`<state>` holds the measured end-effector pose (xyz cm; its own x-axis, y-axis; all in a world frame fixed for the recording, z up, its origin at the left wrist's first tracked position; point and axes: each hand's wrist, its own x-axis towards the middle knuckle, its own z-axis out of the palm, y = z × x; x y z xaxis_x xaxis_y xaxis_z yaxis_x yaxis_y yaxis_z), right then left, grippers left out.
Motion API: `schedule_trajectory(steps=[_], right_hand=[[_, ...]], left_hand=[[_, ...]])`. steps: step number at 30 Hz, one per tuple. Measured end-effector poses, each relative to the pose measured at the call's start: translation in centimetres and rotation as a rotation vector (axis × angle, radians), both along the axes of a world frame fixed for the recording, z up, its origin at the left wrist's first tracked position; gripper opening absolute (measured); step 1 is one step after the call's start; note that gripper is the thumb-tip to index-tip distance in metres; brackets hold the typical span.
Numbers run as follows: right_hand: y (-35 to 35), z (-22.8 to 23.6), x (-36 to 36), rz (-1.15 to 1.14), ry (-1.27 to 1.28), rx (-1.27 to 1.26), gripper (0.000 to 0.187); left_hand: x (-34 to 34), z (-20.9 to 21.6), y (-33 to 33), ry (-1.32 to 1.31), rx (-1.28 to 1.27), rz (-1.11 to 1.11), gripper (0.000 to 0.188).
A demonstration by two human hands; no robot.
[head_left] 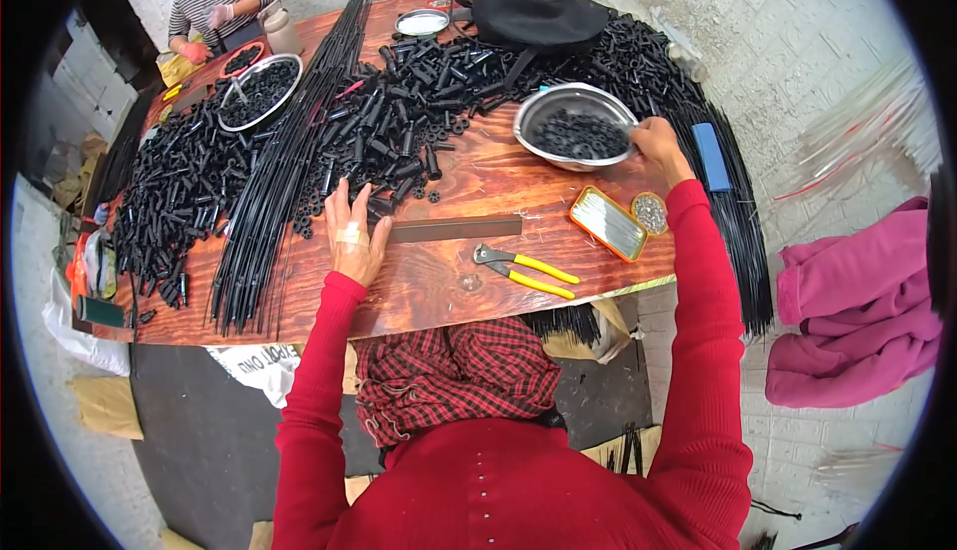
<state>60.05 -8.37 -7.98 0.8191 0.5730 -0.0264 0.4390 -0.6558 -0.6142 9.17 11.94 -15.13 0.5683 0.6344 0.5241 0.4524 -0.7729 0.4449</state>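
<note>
My right hand (658, 146) pinches the right rim of a round metal bowl (528, 141), with small black ring-shaped parts (578, 134) lying in it. My left hand (356, 234), a pale strip of tape on its back, rests on the table with fingers stretched out. It lies at the edge of a heap of black tube-like parts (374, 131), beside the left end of a flat brown bar (454, 229). In front of the bar lie end-cutting pliers (523, 269) with yellow handles. Right of them are a rectangular tin (609, 223) of thin pins and a round dish (650, 213) of tiny pieces.
A bundle of long black rods (284, 181) crosses the wooden table (429, 296) on the left. Behind it stands another metal bowl (261, 91). A black bag (538, 16) lies at the back, and a blue block (710, 156) at right. Across the table is another person (221, 1).
</note>
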Motion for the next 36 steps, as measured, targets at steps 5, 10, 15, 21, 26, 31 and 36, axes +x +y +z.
schedule_trajectory(steps=[5, 10, 15, 21, 26, 31, 36], right_hand=[[0.1, 0.0, -1.6, -0.035, -0.144, -0.166, 0.027], [5.2, -1.3, -4.8, -0.101, 0.148, -0.013, 0.023], [9.0, -2.7, -5.0, -0.109, 0.177, 0.120, 0.023], [9.6, -3.7, -5.2, 0.154, 0.104, 0.162, 0.030], [8.4, -4.0, -6.1, 0.052, 0.211, 0.275, 0.020], [10.0, -5.1, -5.2, -0.016, 0.254, 0.302, 0.017], [10.9, -4.3, -5.8, -0.046, 0.198, 0.256, 0.016]], left_hand=[[-0.6, -0.7, 0.1, 0.000, -0.025, -0.004, 0.056], [-0.3, -0.5, -0.1, 0.066, 0.035, 0.028, 0.053], [0.8, -0.3, 0.3, 0.050, 0.010, 0.002, 0.055], [-0.9, -1.1, 0.9, 0.057, 0.103, 0.064, 0.058], [-0.4, -0.4, -0.3, 0.041, 0.015, 0.070, 0.058], [-0.6, -0.1, -0.8, 0.042, -0.044, 0.062, 0.056], [-0.6, 0.2, -1.4, 0.044, -0.086, 0.073, 0.055]])
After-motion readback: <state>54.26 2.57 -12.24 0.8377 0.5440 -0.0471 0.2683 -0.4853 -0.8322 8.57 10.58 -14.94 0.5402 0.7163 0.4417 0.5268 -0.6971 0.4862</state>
